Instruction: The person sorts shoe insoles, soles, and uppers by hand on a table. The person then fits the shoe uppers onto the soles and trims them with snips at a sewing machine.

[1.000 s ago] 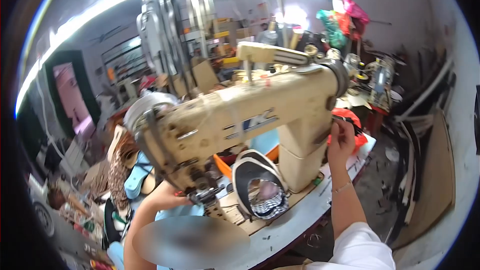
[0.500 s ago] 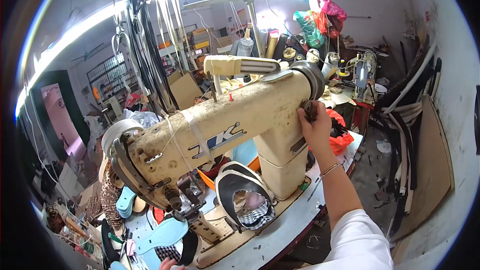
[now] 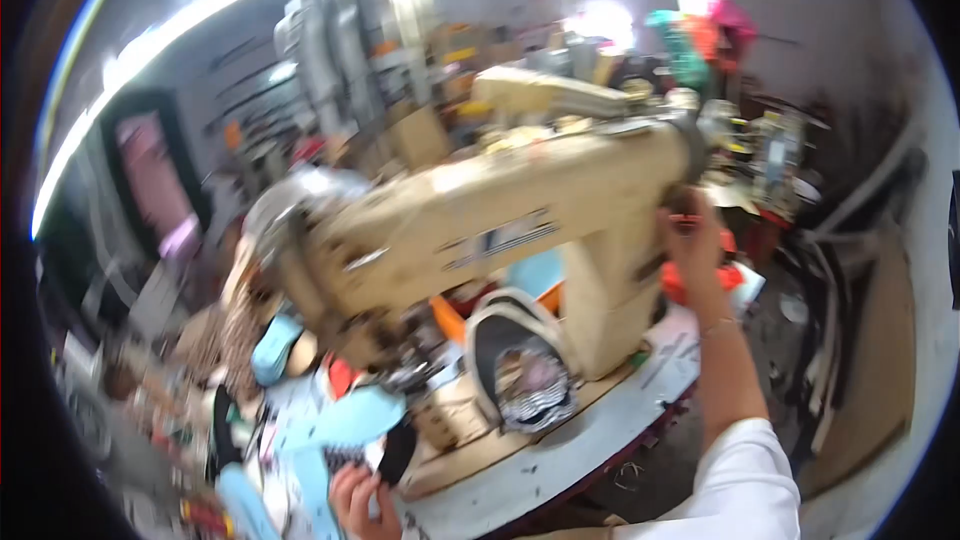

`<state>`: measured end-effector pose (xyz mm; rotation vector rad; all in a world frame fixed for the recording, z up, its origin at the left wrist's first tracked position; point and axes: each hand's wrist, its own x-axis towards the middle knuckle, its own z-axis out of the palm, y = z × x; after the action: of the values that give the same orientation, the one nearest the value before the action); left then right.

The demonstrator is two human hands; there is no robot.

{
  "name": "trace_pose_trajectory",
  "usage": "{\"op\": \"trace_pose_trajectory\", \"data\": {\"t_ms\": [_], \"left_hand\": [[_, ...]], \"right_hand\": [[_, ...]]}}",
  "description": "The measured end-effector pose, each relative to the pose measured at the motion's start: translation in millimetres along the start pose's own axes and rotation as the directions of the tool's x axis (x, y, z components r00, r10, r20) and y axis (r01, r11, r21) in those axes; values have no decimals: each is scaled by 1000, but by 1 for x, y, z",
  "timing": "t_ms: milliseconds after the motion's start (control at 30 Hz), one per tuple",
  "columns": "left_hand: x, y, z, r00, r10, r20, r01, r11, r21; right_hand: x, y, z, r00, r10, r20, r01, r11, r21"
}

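A cream post-bed sewing machine (image 3: 500, 205), blurred by motion, spans the middle of the view. My right hand (image 3: 693, 245) is closed around a small dark knob at its right end, below the handwheel (image 3: 688, 145). At the lower left, my left hand (image 3: 365, 502) has its fingers loosely bent and apart, with nothing visible in it. It is near light blue insoles (image 3: 345, 420) and a black shoe piece (image 3: 398, 450). A black and white shoe upper (image 3: 490, 350) with a patterned lining leans against the machine's post.
An orange container (image 3: 447, 318) sits behind the shoe upper. Black and white straps (image 3: 345, 40) hang at the back left. Red, green and pink bags (image 3: 700, 35) hang at the back right. A brown board (image 3: 880, 360) leans against the right wall.
The view has swung left, so the machine sits farther right. My left hand has come farther into view at the bottom. My right hand stays at the knob.
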<state>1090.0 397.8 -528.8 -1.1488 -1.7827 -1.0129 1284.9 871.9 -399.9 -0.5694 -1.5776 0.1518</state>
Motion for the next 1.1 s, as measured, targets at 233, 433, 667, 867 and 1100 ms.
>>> {"op": "trace_pose_trajectory", "data": {"t_ms": [233, 433, 667, 867, 1100], "left_hand": [[-34, -22, -3, 632, -775, -19, 735, 607, -303], [-26, -24, -7, 755, -642, 134, 649, 702, -293], [-35, -5, 0, 887, -406, 221, 433, 564, -703], [-10, 23, -9, 483, -875, -21, 326, 202, -924], [19, 39, 14, 635, -524, 568, 384, -424, -820]], "right_hand": [[-203, -92, 2, 929, 25, 368, -247, 783, 571], [-281, -170, 13, 551, -266, 791, -12, 945, 326], [-310, -201, 42, 237, -176, 955, -745, 598, 295], [-295, -232, 38, 301, -400, 866, -950, -48, 308], [-281, -234, -18, -82, -249, 965, -752, -621, -223]]}}
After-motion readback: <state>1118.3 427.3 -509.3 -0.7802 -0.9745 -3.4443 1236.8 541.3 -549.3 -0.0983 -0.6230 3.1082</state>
